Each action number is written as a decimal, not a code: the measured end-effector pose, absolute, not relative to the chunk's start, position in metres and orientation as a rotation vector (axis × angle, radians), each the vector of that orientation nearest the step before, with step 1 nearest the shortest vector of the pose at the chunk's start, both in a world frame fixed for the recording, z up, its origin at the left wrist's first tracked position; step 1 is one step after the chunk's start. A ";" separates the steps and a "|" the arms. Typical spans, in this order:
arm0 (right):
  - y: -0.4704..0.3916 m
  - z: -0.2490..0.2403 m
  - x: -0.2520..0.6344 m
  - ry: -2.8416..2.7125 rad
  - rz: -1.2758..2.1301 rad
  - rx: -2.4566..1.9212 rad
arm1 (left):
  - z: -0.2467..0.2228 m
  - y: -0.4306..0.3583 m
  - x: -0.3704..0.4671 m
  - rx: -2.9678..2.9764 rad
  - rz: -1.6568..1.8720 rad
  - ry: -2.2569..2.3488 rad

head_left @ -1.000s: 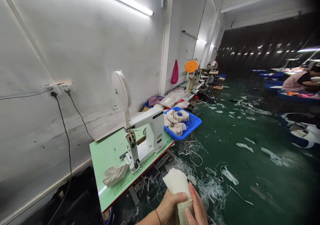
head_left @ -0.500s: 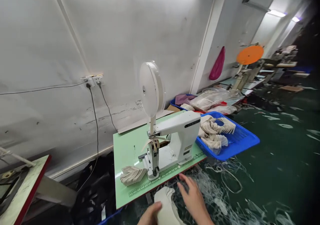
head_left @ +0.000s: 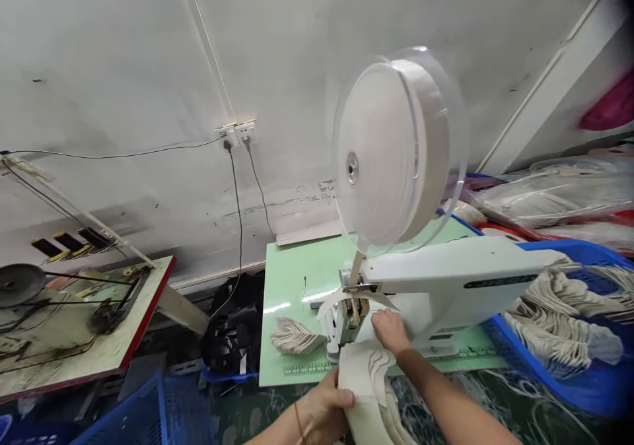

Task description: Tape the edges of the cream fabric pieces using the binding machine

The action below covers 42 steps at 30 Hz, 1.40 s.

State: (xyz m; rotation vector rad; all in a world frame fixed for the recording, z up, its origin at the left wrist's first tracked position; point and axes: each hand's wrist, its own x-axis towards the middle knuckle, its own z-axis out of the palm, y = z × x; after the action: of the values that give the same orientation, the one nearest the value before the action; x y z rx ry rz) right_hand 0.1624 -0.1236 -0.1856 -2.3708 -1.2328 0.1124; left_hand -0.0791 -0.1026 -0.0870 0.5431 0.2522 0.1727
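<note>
Hands at a white sewing machine (head_left: 446, 286) on a pale green tabletop (head_left: 292, 280). Left hand (head_left: 324, 412), low in the view, has its fingers curled and pinching the near end of a stack of cream fabric pieces (head_left: 364, 382), which rises from below the tabletop's front edge up to the machine's post. Right hand (head_left: 391, 329) lies on the top of that stack just beside the presser head (head_left: 347, 313), fingers pressed together and bent down onto the cloth. A clear-sided reel of white tape (head_left: 391, 151) stands on a stem above the machine and blocks much of the wall behind; a strip of tape (head_left: 341, 296) curls out at the head. A second fanned stack of cream pieces (head_left: 294, 336) lies on the tabletop to the left of the post, apart from both hands. A ruler strip (head_left: 307, 369) runs along the front edge. To the right, a blue basket (head_left: 584, 385) holds bundles of cream pieces (head_left: 559, 333), with plastic bags (head_left: 555, 191) behind it. To the left stands a worn table with a red edge (head_left: 84, 346), and a blue crate (head_left: 129, 418) sits on the floor. Two cords hang from a wall socket (head_left: 238, 131).
</note>
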 end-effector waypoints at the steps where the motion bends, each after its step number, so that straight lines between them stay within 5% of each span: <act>1: -0.123 -0.182 0.165 -1.203 0.166 -2.354 | -0.085 -0.102 -0.077 0.546 0.173 0.263; 19: -0.274 -0.078 0.134 -0.291 1.052 -1.207 | -0.069 -0.139 -0.021 0.540 0.094 0.110; 27: -0.331 -0.080 0.184 0.023 0.990 -0.878 | -0.060 -0.201 0.055 0.570 -0.021 0.008; 34: -0.397 -0.054 0.264 -0.524 0.879 -1.204 | -0.044 -0.217 0.111 1.176 -0.126 0.002; 38: -0.412 -0.039 0.263 -1.356 0.566 -1.533 | -0.042 -0.228 0.139 1.485 -0.133 0.006; 42: -0.430 -0.029 0.264 -1.602 0.277 -1.567 | -0.041 -0.254 0.158 1.594 0.042 0.205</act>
State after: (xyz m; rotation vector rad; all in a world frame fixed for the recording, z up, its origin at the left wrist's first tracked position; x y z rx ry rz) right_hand 0.2641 -0.4299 -0.0291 -1.5671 -1.6025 0.2773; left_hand 0.1581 -0.2538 -0.0415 1.5936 0.2055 0.0418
